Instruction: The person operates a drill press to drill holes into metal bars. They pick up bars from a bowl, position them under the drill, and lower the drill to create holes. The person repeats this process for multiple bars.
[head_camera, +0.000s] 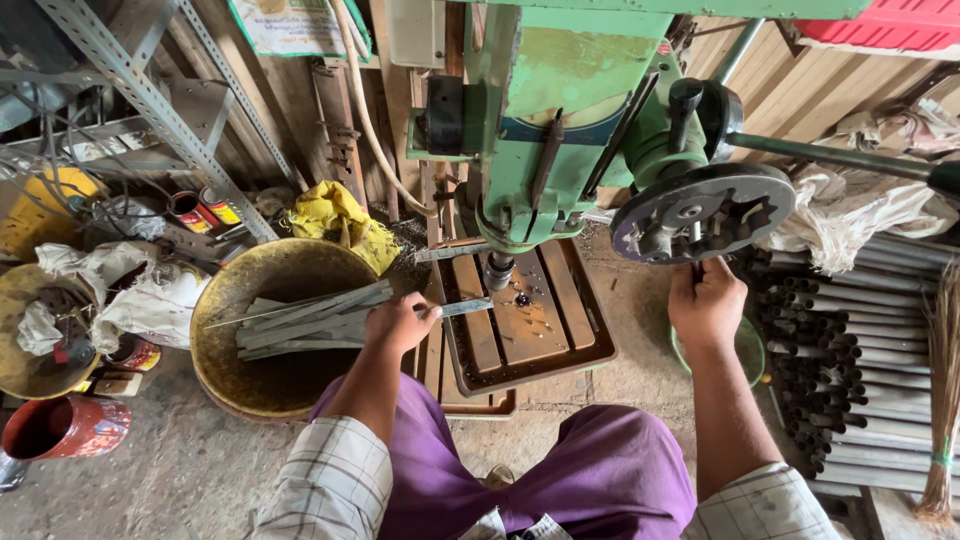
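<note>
- Rusty slotted drill-press bench (525, 330) stands over the dusty concrete floor (180, 470).
- Left hand (398, 322), grip closed on a flat grey metal strip (468, 307) under the drill.
- Right hand (708, 300), grip wrapped around the black feed-wheel handle (697, 262).

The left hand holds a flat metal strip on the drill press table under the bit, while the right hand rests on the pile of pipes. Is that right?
Not quite. The head view shows the left hand holding the flat metal strip on the drill press table, but the right hand is not on the pipes; it grips a handle of the feed wheel on the green drill press.
</note>
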